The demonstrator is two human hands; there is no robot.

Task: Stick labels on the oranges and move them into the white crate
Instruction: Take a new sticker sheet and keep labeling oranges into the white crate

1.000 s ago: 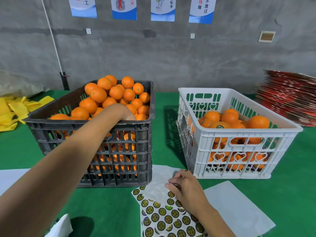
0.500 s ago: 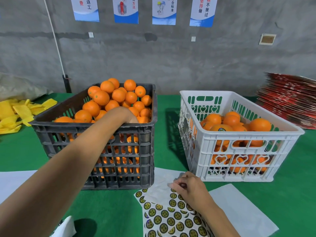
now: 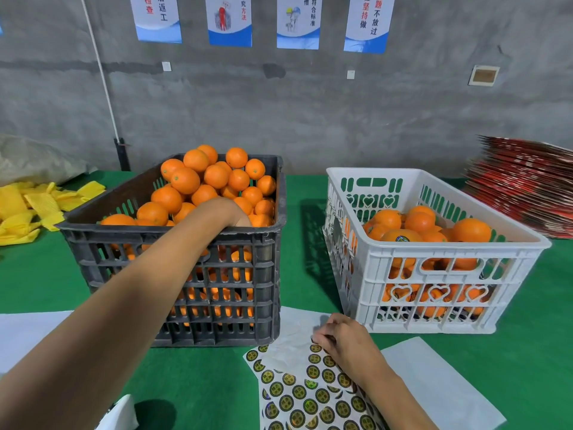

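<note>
Orange fruit heaped in black crate point(image 3: 173, 243), left hand point(image 3: 228, 212) reaching in, fingers hidden so grip unclear; right hand point(image 3: 342, 341) fingers pinching at label sheet point(image 3: 310, 395); next: peel label, stick, drop in white crate point(image 3: 434, 252).

On the counter point(image 3: 310, 187), the full crate point(image 3: 173, 259) stands left of the second crate point(image 3: 434, 274); the label sheet point(image 3: 310, 395) lies before both, paper point(image 3: 440, 386) at its right.
</note>
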